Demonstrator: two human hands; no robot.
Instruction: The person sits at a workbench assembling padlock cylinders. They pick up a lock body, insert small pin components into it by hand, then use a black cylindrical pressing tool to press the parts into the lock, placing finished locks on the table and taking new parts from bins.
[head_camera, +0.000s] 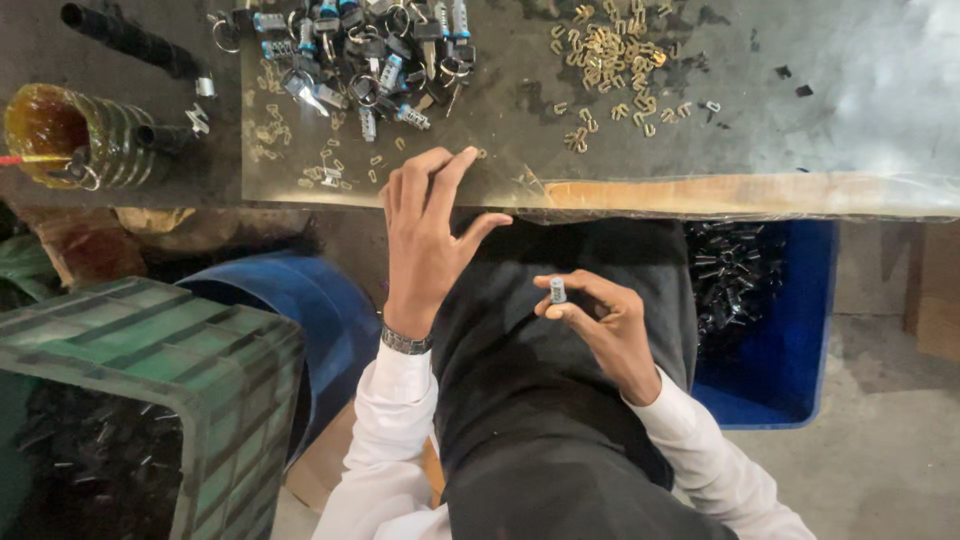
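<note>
Above dark lap (540, 400): small silvery cylinder (558, 290) in right hand (600, 325).

No packages, labels, signs or screens in view.

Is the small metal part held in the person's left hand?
No, the small metal part is pinched in the right hand, while the left hand reaches toward the table edge.

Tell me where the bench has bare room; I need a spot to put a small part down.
Bare: the grey bench top right of the brass clips. Crowded: the key pile and the loose bits by the left hand.
</note>
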